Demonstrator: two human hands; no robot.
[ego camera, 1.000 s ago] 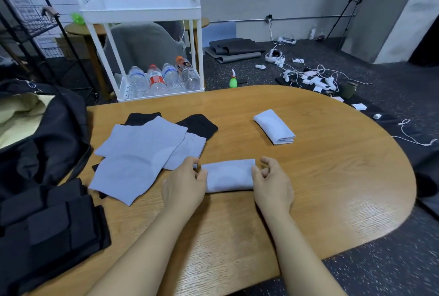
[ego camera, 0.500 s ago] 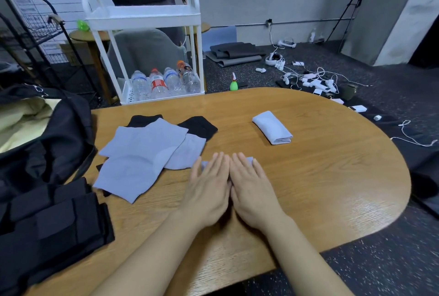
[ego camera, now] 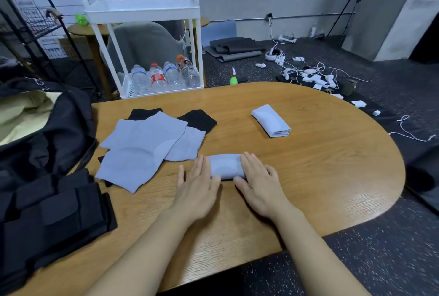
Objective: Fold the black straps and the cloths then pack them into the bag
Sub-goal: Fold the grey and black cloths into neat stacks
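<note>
Hands first: left hand point(ego camera: 198, 185) and right hand point(ego camera: 259, 183) lie flat, fingers straight and together, flanking a folded cloth point(ego camera: 226, 166). Unfolded cloths point(ego camera: 142, 148) at ten o'clock, perhaps over black straps point(ego camera: 198, 118); bag point(ego camera: 42, 129) far left.

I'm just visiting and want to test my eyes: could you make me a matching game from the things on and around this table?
Things:
1. folded cloth
2. cloth between the hands
3. water bottles
4. black bag

Places or states:
A. on the white cart's bottom shelf
B. open at the table's left end
C. lying alone toward the table's far right
D. flanked by both flat palms

Pairs: 1-C, 2-D, 3-A, 4-B
</note>
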